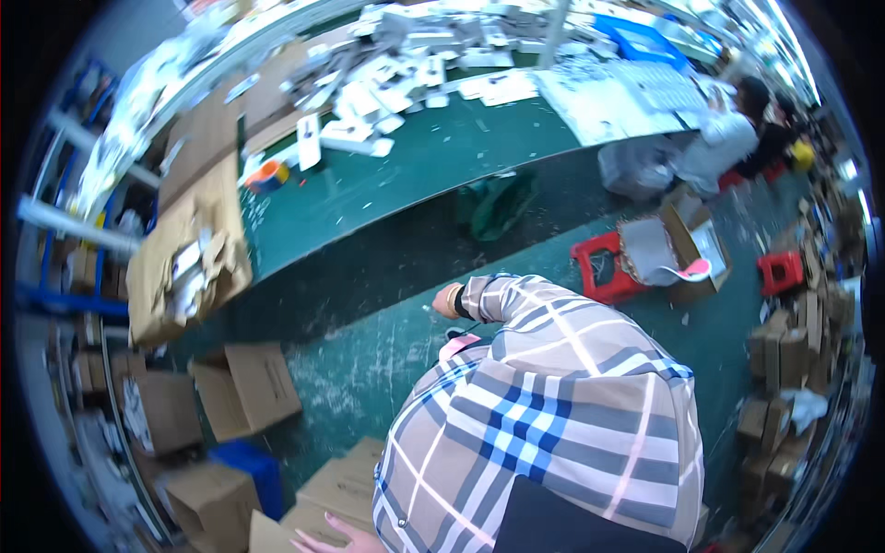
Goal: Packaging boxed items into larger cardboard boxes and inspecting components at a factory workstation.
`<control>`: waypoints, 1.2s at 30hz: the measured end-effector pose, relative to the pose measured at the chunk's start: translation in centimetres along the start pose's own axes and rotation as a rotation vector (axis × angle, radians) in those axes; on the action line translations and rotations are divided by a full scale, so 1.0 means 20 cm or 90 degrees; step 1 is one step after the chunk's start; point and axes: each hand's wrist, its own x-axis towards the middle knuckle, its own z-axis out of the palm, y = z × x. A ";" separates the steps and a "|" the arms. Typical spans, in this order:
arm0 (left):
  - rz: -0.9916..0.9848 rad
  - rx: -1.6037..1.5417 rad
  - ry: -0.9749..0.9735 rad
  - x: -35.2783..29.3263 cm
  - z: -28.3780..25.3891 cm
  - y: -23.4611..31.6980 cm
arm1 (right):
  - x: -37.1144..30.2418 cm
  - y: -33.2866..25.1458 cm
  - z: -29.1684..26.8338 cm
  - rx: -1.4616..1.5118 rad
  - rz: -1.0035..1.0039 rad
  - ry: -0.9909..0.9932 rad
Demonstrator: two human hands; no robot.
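My right hand (445, 301), with a bracelet and dark cuff at the wrist, reaches out ahead of the plaid shirt (553, 415). Its small, blurred fingers look closed, with a little pale tip at their end; what they hold is unclear. A pink and black item (458, 346) shows beside the sleeve, partly hidden. At the lower edge my left hand (343, 536) has its fingers spread, over or against an open cardboard box (336, 479). The picture's edge cuts that hand off, and I cannot tell whether it touches the flap.
A green-topped workbench (415, 170) crosses ahead, heaped with white boxes (369, 92), with an orange tape roll (267, 176) near its left end. Cardboard boxes (244, 392) stand at left. Red stools (604, 267) are at right; co-workers (728, 138) work beyond. Cartons line the right.
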 end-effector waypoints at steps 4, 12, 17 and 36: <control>0.118 -0.032 -0.102 0.11 0.32 0.22 | -0.38 0.40 0.02 0.091 0.110 -0.075; 0.342 -0.198 -0.254 0.37 0.56 0.82 | -0.55 0.66 0.53 0.343 0.269 0.024; 0.376 -0.214 -0.307 0.48 0.81 1.03 | -0.56 0.69 0.67 0.369 0.260 0.032; 0.264 -0.245 -0.500 1.09 1.87 0.68 | 1.22 0.61 -1.24 1.182 0.220 0.219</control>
